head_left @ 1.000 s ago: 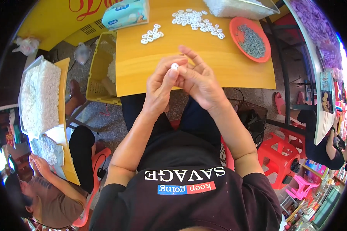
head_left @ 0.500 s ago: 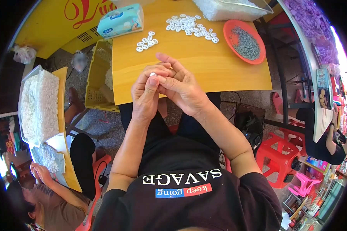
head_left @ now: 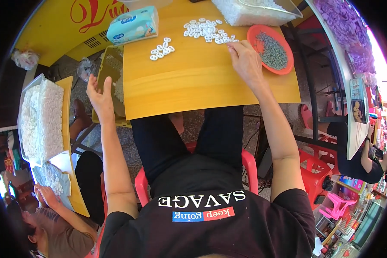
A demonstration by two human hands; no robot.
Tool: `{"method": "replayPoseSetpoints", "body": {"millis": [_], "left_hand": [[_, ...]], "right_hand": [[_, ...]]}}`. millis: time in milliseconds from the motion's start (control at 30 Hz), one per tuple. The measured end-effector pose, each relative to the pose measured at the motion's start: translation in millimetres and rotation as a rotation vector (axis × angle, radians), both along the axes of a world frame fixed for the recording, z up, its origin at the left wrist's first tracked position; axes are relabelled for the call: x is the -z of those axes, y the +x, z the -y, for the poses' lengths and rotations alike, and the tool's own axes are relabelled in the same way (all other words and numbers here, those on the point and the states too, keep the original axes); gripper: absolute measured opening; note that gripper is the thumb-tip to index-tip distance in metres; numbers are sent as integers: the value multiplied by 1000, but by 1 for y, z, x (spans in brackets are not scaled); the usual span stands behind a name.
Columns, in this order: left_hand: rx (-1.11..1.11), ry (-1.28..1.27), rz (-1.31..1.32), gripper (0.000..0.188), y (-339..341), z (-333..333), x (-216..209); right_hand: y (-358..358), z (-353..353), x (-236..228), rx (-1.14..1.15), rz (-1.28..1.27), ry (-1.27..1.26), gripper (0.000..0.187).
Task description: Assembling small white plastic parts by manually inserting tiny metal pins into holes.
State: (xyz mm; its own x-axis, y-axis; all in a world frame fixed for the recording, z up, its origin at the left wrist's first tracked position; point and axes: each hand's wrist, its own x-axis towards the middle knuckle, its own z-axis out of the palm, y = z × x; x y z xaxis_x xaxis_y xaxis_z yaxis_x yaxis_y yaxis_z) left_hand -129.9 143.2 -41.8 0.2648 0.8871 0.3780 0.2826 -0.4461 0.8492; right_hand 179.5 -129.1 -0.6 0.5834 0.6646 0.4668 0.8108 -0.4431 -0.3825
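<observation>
Fingers: left hand point(head_left: 101, 99) parted near crate point(head_left: 109, 64); right hand point(head_left: 247, 63) curled by white pieces point(head_left: 207, 30), grip unclear. Red plate point(head_left: 253, 35) alongside on table point(head_left: 193, 81); stool point(head_left: 316, 175) right.

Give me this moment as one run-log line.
left hand: open, beside yellow crate | right hand: at white pieces, beside red plate | right grip: contents unclear

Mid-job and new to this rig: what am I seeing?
There is no machine: these are a person's bare hands, seen by a wide head-worn camera, so straight edges bend. On the yellow table lie a larger and a smaller group of white pieces, a tissue pack and a red dish of grey bits. The left hand, off the table's left edge, is open and looks empty. The right hand is between the larger group and dish; whether its fingers hold anything is unclear.
</observation>
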Motion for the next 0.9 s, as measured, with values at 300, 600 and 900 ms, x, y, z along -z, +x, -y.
{"method": "replayPoseSetpoints", "body": {"millis": [300,600,900], "left_hand": [[143,-54,137,40,27,56,-23],[373,9,126,34,56,121,-33],[454,11,105,32,63,138,-31]], "right_hand": [[4,-36,5,-78,65,-76,15],[1,-55,11,-34,89,-92,17],[-3,-44,16,-60,122,50,15]]}}
